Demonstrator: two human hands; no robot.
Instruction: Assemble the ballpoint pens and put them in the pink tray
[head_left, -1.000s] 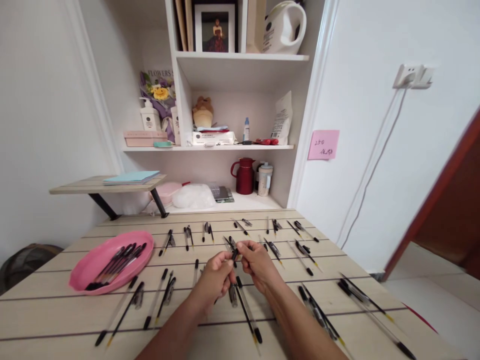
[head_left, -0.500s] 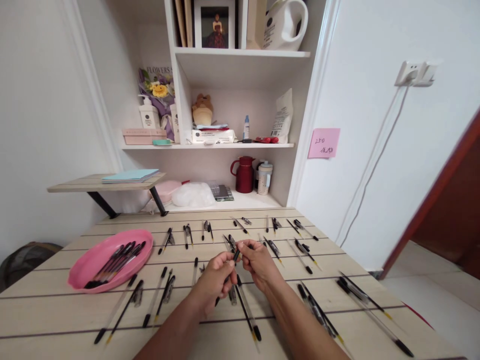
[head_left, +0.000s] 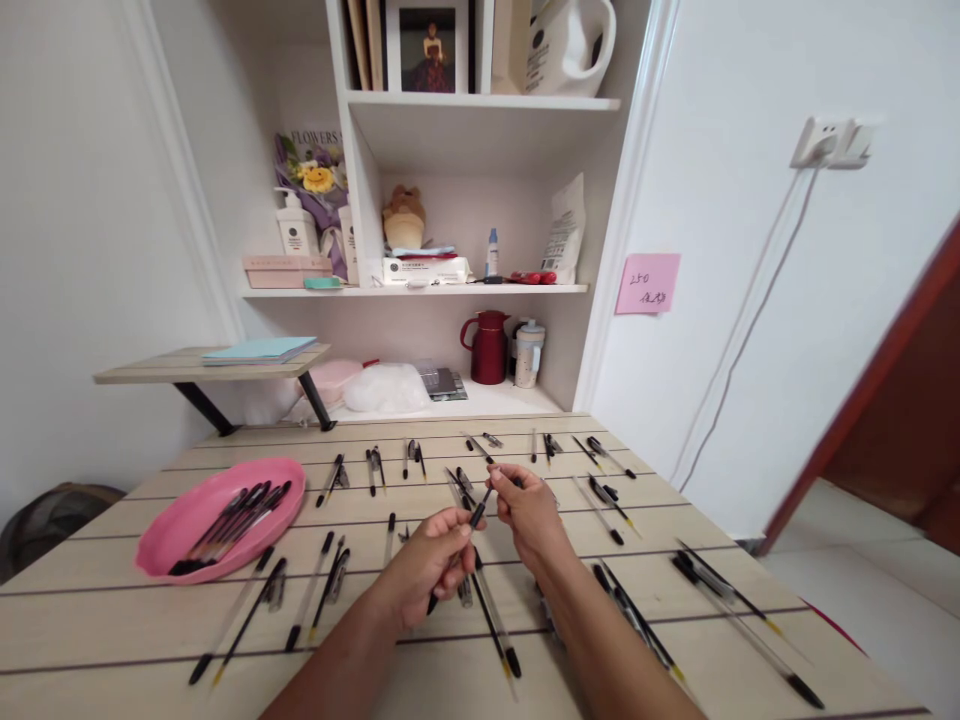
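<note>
Over the middle of the table, my left hand [head_left: 431, 565] is closed around a dark pen [head_left: 478, 516], which slants up to the right. At the pen's upper end, the thumb and fingers of my right hand [head_left: 531, 515] pinch a thin dark piece, probably its tip or refill; the fingers partly cover it. Beneath my hands lie a clear barrel with a black end [head_left: 499, 625] and a black refill [head_left: 487, 612]. Just beyond my left hand rest some pen parts [head_left: 459, 483]. A black pen cap [head_left: 466, 592] shows partly below my left hand.
Sets of pen parts are spread over the wooden table [head_left: 360, 690], such as a barrel [head_left: 750, 640] at right and a refill [head_left: 247, 625] at left. A pink tray [head_left: 296, 490] holds several pens. Behind stand a raised stand [head_left: 150, 368] and shelves [head_left: 480, 100].
My right hand has moved slightly up and right, away from my left hand. More of the pen's upper end now shows between them.
</note>
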